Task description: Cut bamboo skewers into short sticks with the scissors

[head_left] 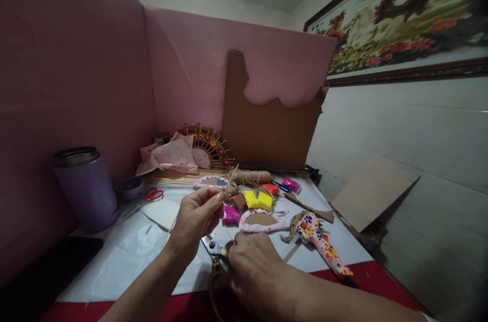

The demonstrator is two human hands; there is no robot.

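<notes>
A craft table (125, 256) strewn with clay blocks (258, 200), where the left hand (194, 218) pinches a thin stick (229, 180) partly wound with twine above it, and the right hand (253, 266) grips scissors (213, 251), blades parted, twine seemingly uncut.

Place: home craft corner.
Backdrop: pink paper over cardboard panel (267, 129).
Wall: framed landscape picture (404, 17), tiled surface.
Bench (125, 256): white sheet, jute twine spool (249, 177), bright clay blocks (258, 200), painted cardboard figure (320, 243), red scissors (154, 194), purple tumbler (84, 187).
</notes>
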